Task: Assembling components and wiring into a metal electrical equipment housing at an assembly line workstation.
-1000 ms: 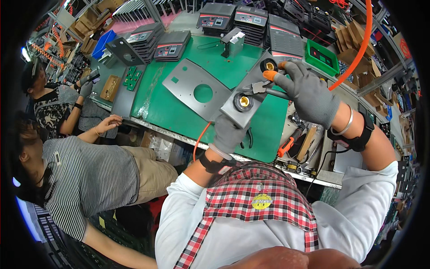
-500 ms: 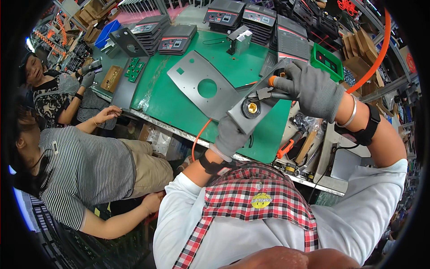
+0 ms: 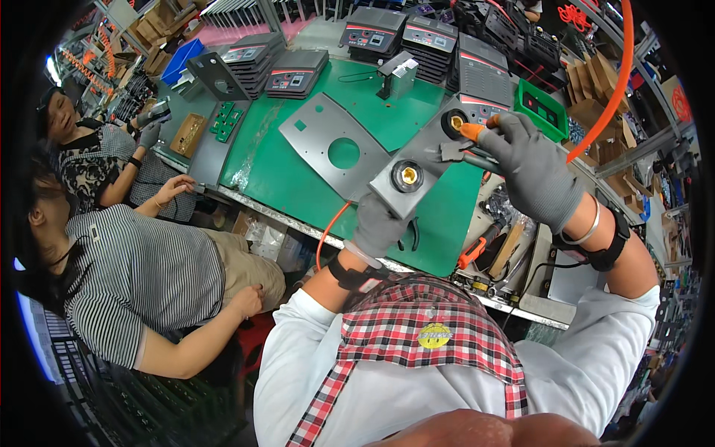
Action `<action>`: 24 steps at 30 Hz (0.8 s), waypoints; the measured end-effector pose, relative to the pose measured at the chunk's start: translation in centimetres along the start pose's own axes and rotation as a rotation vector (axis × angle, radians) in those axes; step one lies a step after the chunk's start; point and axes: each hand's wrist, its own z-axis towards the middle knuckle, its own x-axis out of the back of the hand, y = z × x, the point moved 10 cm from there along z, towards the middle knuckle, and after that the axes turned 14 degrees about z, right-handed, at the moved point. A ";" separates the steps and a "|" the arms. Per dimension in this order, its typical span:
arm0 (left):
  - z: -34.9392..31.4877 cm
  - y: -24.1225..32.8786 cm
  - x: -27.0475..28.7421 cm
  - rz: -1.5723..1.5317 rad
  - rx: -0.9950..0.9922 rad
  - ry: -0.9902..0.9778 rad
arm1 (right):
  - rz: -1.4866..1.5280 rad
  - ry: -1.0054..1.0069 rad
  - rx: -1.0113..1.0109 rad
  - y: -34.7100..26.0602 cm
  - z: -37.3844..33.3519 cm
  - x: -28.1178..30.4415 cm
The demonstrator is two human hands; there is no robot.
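Observation:
My left hand point(image 3: 378, 223), in a grey glove, is closed on the near end of a grey metal panel point(image 3: 406, 203) held up over the bench. Two black round sockets with brass centres are set in it: a near socket point(image 3: 408, 176) and a far socket point(image 3: 455, 123). My right hand point(image 3: 532, 167), also gloved, grips a metal hand tool point(image 3: 451, 152) with a blunt, wrench-like head, lying across the panel between the sockets. An orange fingertip point(image 3: 471, 131) of this hand is at the far socket. A larger grey plate point(image 3: 328, 141) with a round hole lies to the left.
Grey covers point(image 3: 296, 73) stand stacked along the back of the green bench point(image 3: 257, 141). A metal heatsink part point(image 3: 398, 73) stands among them. At right are a green bin point(image 3: 541, 112), an orange-handled tool point(image 3: 471, 255) and a hanging orange hose point(image 3: 617, 89). Two co-workers are at left.
The panel has turned to face up more, so the far socket now shows. My right hand has moved slightly down with the tool. The striped-shirt co-worker's lower hand has risen.

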 end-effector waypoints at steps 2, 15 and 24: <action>0.0 0.1 0.0 -0.029 -0.004 0.023 | -0.108 0.047 0.082 -1.0 0.0 0.3; 0.0 0.3 -0.2 -0.095 0.019 0.008 | -0.324 0.175 0.307 -4.1 0.6 1.1; 0.6 1.7 0.3 -0.216 -0.004 0.047 | -0.308 0.156 0.308 -4.4 0.6 1.1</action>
